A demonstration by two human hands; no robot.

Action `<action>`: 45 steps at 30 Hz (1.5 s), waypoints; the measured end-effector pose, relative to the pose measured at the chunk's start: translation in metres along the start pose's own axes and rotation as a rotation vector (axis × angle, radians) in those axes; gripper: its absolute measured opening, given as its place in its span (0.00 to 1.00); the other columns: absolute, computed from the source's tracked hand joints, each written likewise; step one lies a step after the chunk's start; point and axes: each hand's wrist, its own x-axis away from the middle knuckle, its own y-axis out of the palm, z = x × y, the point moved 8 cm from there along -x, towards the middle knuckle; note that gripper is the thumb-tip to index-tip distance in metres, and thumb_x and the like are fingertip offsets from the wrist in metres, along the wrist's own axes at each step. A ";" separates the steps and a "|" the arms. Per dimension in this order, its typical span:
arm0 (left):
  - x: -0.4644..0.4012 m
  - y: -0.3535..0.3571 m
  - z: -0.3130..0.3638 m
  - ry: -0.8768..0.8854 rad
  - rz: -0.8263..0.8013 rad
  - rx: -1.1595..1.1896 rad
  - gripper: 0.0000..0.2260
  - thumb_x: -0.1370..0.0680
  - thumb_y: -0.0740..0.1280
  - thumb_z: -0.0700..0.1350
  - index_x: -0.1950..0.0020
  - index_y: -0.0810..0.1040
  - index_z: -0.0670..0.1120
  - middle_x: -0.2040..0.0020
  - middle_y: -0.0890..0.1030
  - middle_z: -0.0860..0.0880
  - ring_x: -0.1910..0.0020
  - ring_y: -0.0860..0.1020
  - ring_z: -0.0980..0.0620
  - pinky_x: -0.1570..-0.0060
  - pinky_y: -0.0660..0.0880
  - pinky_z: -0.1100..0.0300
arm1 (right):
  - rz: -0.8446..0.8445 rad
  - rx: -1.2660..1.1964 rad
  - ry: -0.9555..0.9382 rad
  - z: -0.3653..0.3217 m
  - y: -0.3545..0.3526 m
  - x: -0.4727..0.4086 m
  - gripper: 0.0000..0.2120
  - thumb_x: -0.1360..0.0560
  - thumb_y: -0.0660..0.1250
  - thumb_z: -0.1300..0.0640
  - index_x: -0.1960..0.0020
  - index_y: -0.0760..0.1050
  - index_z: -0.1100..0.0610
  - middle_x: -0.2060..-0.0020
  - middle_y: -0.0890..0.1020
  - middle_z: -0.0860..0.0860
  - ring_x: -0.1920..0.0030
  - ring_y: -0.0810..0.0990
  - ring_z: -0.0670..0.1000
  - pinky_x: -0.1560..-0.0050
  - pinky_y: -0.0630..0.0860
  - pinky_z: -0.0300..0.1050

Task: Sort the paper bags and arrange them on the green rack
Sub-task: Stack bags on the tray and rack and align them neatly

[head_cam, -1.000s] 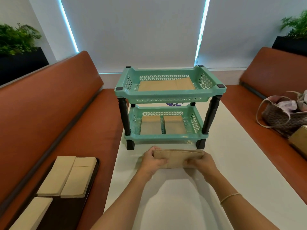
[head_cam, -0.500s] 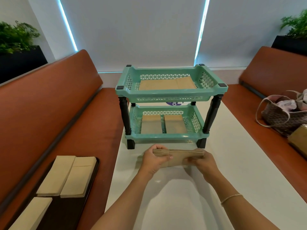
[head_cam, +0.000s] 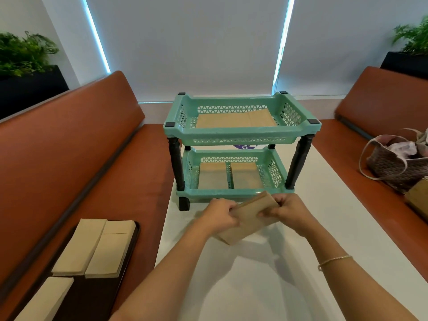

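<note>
A stack of brown paper bags (head_cam: 249, 217) hangs tilted above the white table, just in front of the green rack (head_cam: 240, 135). My left hand (head_cam: 220, 215) grips its left side and my right hand (head_cam: 289, 210) grips its upper right end. The rack's top shelf holds flat brown bags (head_cam: 234, 119). Two piles of brown bags (head_cam: 229, 176) lie side by side on the lower shelf. More pale bags (head_cam: 92, 249) lie on a dark tray (head_cam: 92, 297) on the left bench.
The white table (head_cam: 301, 262) runs between two orange benches. A woven handbag (head_cam: 398, 163) and a brown box sit on the right bench. Planters stand behind both benches.
The stack was level and lengthwise between both hands; now it is turned and tilted, its right end raised toward the rack's lower shelf. Both hands have shifted with it.
</note>
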 end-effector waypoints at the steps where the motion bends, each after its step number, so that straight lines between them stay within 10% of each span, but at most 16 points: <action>1: -0.002 0.002 -0.004 -0.032 0.034 0.069 0.14 0.30 0.73 0.44 0.45 0.81 0.47 0.50 0.82 0.49 0.52 0.78 0.52 0.51 0.75 0.59 | 0.018 -0.047 -0.010 -0.006 -0.001 0.000 0.12 0.41 0.77 0.69 0.60 0.80 0.60 0.65 0.81 0.53 0.64 0.78 0.49 0.60 0.76 0.43; 6: 0.005 0.036 -0.024 -0.214 0.119 1.171 0.10 0.26 0.68 0.36 0.46 0.77 0.42 0.52 0.82 0.46 0.49 0.78 0.46 0.50 0.75 0.56 | -0.084 -0.157 0.060 0.001 0.003 0.003 0.25 0.38 0.76 0.70 0.47 0.73 0.52 0.58 0.82 0.57 0.55 0.82 0.54 0.53 0.78 0.43; 9: 0.005 0.061 -0.026 -0.240 0.106 1.472 0.09 0.25 0.66 0.36 0.46 0.77 0.41 0.56 0.84 0.46 0.52 0.80 0.46 0.52 0.76 0.53 | -0.207 -0.074 0.131 0.021 0.024 0.010 0.16 0.36 0.74 0.71 0.53 0.76 0.56 0.59 0.82 0.54 0.55 0.81 0.54 0.53 0.78 0.46; 22: 0.015 0.014 -0.069 -0.230 0.227 0.983 0.11 0.31 0.71 0.29 0.55 0.78 0.43 0.57 0.83 0.47 0.55 0.80 0.50 0.57 0.77 0.65 | -0.158 0.702 -0.068 0.007 0.004 -0.005 0.09 0.28 0.66 0.64 0.52 0.74 0.51 0.57 0.78 0.48 0.55 0.75 0.49 0.60 0.69 0.30; 28: 0.020 0.036 -0.054 -0.260 0.167 0.697 0.18 0.29 0.74 0.39 0.40 0.77 0.42 0.45 0.81 0.47 0.44 0.78 0.50 0.51 0.73 0.67 | -0.230 1.038 -0.087 0.015 0.025 -0.003 0.07 0.27 0.63 0.59 0.59 0.68 0.48 0.58 0.75 0.47 0.54 0.72 0.51 0.55 0.70 0.44; 34: 0.020 0.030 -0.048 -0.252 0.163 0.583 0.19 0.28 0.74 0.42 0.39 0.77 0.42 0.43 0.80 0.48 0.47 0.77 0.53 0.50 0.71 0.67 | -0.190 1.288 -0.165 0.003 0.040 -0.001 0.13 0.27 0.60 0.61 0.45 0.72 0.51 0.50 0.79 0.50 0.46 0.75 0.54 0.47 0.69 0.47; 45: 0.020 0.002 -0.036 -0.146 0.196 0.615 0.14 0.29 0.74 0.43 0.44 0.80 0.44 0.50 0.83 0.50 0.47 0.80 0.51 0.51 0.74 0.65 | -0.174 0.971 -0.120 -0.012 0.029 0.000 0.12 0.28 0.65 0.63 0.45 0.75 0.55 0.48 0.79 0.51 0.47 0.76 0.53 0.49 0.76 0.46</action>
